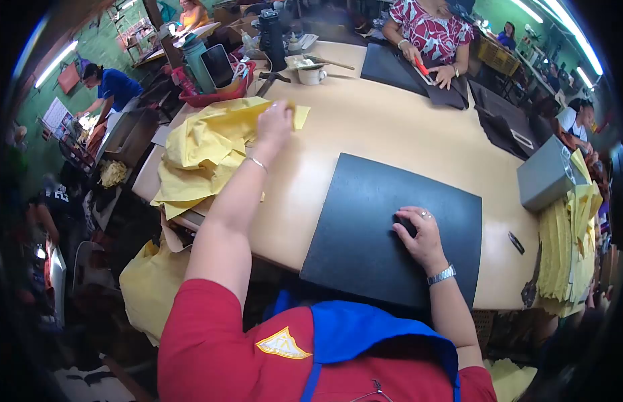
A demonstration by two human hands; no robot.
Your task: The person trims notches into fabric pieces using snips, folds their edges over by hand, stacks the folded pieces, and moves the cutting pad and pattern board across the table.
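Note:
My left hand (276, 125) is stretched out to the far left of the table, its fingers closed on the edge of a crumpled yellow leather-like sheet (204, 144). The sheet lies in folds, and part of it hangs over the table's edge. My right hand (424, 240) rests on a dark cutting mat (365, 221), thumb and fingers curled. Something dark shows between them, but I cannot make out what it is against the mat.
A red basket (214, 96) holds a phone and a bottle; a white cup (312, 75) stands beside it. At right are a small black tool (516, 242), a grey block (546, 174) and stacked yellow pieces (559, 254). Across the table, a person handles dark sheets (398, 70).

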